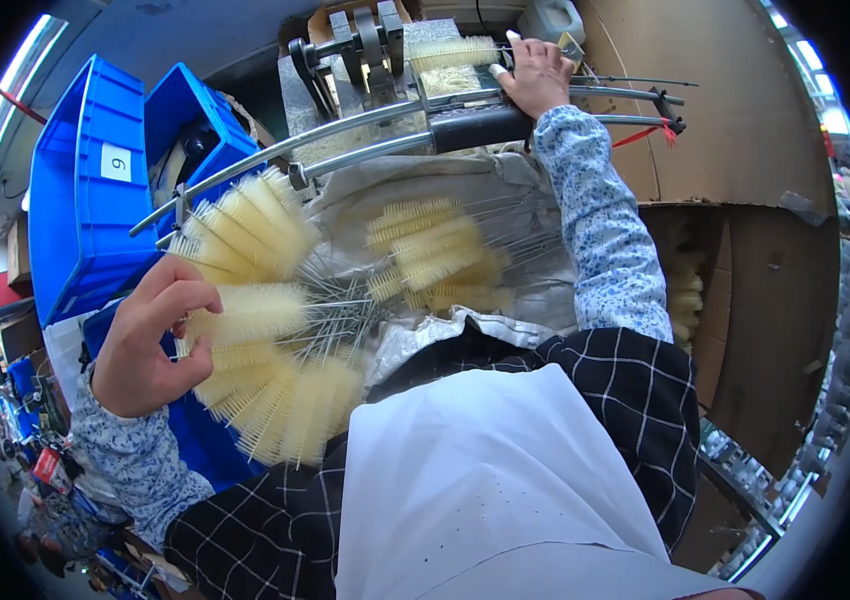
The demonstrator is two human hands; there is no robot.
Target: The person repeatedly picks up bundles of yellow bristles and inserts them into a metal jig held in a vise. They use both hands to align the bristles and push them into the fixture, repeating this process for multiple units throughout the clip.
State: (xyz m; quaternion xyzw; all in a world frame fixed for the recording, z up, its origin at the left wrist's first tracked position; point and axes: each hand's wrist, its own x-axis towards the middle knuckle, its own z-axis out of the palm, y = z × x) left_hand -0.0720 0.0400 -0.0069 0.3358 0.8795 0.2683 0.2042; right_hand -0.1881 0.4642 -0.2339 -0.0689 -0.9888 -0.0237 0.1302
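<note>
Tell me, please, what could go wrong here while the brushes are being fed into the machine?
The left hand holds a wide fan of brushes by their thin wire stems; a loose grip could let several slip and scatter. The right hand sits right at the machine, beside the brush in it, so fingers could get pinched. The brush pile on the sheet might tangle with the fan's wires.
</note>
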